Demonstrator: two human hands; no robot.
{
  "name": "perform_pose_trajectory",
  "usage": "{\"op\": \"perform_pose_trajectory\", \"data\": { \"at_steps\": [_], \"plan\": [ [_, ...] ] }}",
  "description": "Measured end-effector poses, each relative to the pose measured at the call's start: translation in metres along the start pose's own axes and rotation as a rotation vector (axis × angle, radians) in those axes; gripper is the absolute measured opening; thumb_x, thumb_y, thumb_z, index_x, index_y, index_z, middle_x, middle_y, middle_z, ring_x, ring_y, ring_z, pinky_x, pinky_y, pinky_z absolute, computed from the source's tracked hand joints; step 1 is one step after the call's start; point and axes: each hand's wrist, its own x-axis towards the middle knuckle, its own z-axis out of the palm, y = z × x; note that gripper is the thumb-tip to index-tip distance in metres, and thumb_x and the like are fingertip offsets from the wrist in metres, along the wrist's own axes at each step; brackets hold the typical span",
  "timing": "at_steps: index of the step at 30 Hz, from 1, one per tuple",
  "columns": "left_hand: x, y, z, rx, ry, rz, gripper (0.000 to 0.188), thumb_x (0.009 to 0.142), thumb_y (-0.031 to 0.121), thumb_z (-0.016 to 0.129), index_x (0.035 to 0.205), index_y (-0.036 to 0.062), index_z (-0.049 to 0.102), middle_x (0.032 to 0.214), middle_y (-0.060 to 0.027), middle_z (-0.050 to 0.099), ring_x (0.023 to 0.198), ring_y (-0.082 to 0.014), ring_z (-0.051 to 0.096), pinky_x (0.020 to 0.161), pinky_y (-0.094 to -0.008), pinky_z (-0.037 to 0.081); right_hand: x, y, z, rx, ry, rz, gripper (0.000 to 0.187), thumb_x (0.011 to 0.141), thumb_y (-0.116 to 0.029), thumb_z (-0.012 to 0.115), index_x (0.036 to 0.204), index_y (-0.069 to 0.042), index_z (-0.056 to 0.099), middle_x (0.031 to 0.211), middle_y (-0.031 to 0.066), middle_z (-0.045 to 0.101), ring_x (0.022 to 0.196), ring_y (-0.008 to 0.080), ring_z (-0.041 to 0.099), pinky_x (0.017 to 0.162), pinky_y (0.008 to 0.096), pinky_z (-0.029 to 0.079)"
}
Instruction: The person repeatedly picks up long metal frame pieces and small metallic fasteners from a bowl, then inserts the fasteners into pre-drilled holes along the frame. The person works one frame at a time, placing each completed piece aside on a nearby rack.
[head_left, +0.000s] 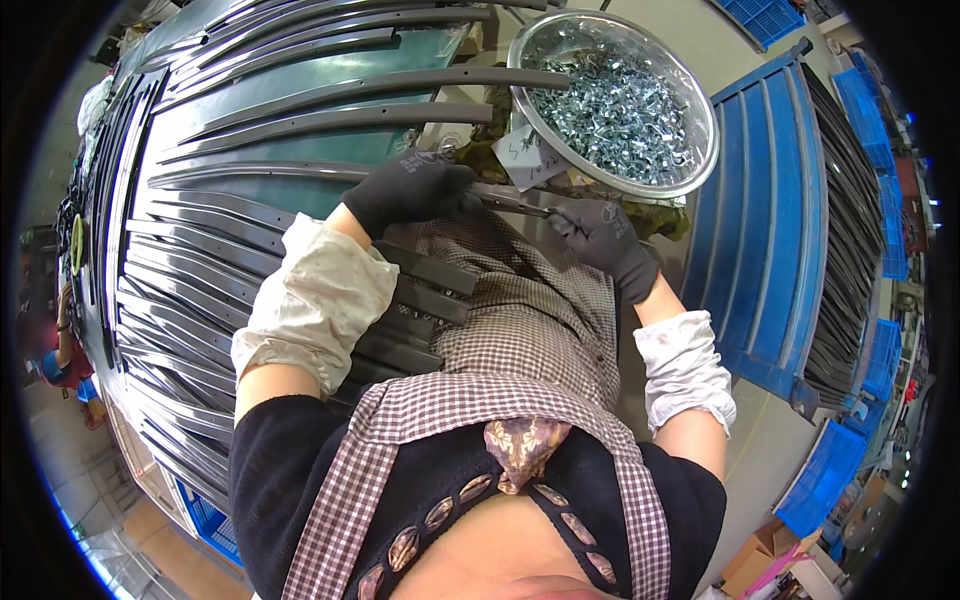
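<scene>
A long dark grey strip (510,202) runs from the table across to the right, its end in front of my body. My left hand (410,190), in a black glove, is wrapped round it near that end. My right hand (607,243), gloved alike, is closed with its fingertips right at the strip's tip. What those fingertips pinch is too small to tell. Just beyond my right hand stands a clear round bowl (700,165) heaped with small shiny metal clips (620,110). A piece of white card (528,158) with handwriting leans at the bowl's near left side.
Many similar dark strips (200,260) lie in rows over the green tabletop (330,75) on the left, some jutting past its edge. At right, a blue metal rack (760,220) holds more strips. Blue crates (822,478) line the far right. Another person (65,350) is at far left.
</scene>
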Motion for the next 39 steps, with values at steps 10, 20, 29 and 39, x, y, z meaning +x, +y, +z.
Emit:
{"op": "perform_pose_trajectory", "data": {
  "at_steps": [10,20,29,39],
  "plan": [
    [0.001,0.006,-0.004,-0.012,-0.030,-0.057,0.022,0.089,0.030,0.066,0.096,0.0091,0.066,0.084,-0.0179,0.068,0.081,-0.0379,0.067,0.072,-0.0455,0.052,0.014,-0.006,0.004,0.141,-0.051,0.047,0.030,0.095,-0.034,0.061,0.108,-0.008,0.070,0.087,0.0158,0.069,0.078,0.0340,0.065,0.072,0.0394,0.051],
    [-0.001,0.001,0.001,0.007,-0.023,-0.023,0.024,0.087,0.029,0.069,0.099,0.0079,0.066,0.083,-0.0182,0.068,0.079,-0.0388,0.066,0.070,-0.0457,0.051,0.035,-0.001,0.011,0.315,-0.202,0.076,0.020,0.092,-0.023,0.063,0.089,-0.003,0.065,0.071,0.0148,0.061,0.061,0.0301,0.056,0.061,0.0375,0.046],
    [-0.004,0.002,-0.001,0.013,-0.030,-0.035,0.029,0.086,0.028,0.070,0.106,0.0079,0.068,0.088,-0.0177,0.070,0.084,-0.0380,0.067,0.074,-0.0453,0.052,0.029,-0.007,0.009,0.039,-0.060,-0.111,0.019,0.092,-0.025,0.063,0.091,-0.006,0.067,0.076,0.0123,0.065,0.066,0.0294,0.063,0.061,0.0391,0.050],
    [-0.002,0.003,-0.003,0.013,-0.025,-0.020,0.034,0.084,0.029,0.072,0.110,0.0082,0.068,0.092,-0.0176,0.070,0.084,-0.0384,0.067,0.074,-0.0443,0.052,-0.004,-0.009,0.003,-0.055,0.187,-0.092,0.018,0.093,-0.025,0.065,0.094,-0.008,0.067,0.079,0.0103,0.067,0.069,0.0260,0.065,0.060,0.0363,0.051]
  ]
}}
